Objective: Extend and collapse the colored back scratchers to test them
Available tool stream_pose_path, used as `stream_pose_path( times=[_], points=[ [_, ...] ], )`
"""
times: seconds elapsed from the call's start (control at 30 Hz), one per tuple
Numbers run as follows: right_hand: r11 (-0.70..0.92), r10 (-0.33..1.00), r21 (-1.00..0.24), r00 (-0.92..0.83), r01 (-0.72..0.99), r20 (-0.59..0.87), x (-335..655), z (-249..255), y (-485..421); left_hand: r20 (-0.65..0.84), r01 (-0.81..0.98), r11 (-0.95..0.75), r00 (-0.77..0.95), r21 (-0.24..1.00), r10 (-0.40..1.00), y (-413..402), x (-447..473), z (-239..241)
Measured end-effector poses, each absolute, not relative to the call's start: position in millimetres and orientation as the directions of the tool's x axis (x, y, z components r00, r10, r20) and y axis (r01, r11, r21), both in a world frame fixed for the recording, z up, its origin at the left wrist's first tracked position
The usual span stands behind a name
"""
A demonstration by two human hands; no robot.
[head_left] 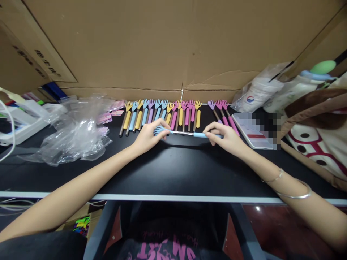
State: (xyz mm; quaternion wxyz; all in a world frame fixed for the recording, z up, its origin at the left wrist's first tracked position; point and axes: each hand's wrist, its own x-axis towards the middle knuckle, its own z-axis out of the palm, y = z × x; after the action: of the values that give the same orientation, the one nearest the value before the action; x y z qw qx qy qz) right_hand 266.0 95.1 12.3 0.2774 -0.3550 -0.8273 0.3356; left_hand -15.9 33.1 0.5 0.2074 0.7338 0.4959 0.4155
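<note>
1. Black table [173, 169] edge up close.
2. Left hand [148, 137] pinching blue scratcher [187, 133] claw end.
3. Right hand [226, 137] pinching its blue handle.
4. Lying sideways, just in front of colored scratcher row [162, 113].

Fifteen back scratchers [162, 115] are counted in the main row at the centre of the frame, and three pink-handled scratchers [223, 115] are set apart to its right. One blue scratcher [187, 133] is seen lying crosswise below them. One phone [253, 131] is seen at right, and two bracelets [294, 195] at lower right.
</note>
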Motion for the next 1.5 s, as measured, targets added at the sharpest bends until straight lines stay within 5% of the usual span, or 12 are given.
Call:
stream_pose_path(
  times=[0.3, 0.7, 1.27, 1.5],
  points=[
    [0.22, 0.815, -0.958, -0.575, 0.185, 0.076, 263.8, 13.2, 95.2, 0.11, 0.235, -0.154, 0.187, 0.96, 0.976, 41.3, -23.0, -2.4],
    [0.031, 0.877, -0.997, -0.48, 0.068, -0.005, 269.2, 19.0, 103.3, 0.008, -0.016, -0.006, 0.122, 1.0, 0.993, 38.0, -17.0, -3.7],
    [-0.017, 0.851, -0.988, -0.517, 0.152, -0.094, 268.3, 13.7, 97.4, -0.078, 0.012, 0.077, 0.113, 0.997, 0.991, 35.6, -19.1, -0.9],
    [0.01, 0.844, -0.977, -0.526, 0.215, -0.107, 270.1, 9.0, 96.3, 0.011, 0.167, -0.028, 0.101, 0.986, 0.995, 30.1, -17.5, 5.8]
  ],
)
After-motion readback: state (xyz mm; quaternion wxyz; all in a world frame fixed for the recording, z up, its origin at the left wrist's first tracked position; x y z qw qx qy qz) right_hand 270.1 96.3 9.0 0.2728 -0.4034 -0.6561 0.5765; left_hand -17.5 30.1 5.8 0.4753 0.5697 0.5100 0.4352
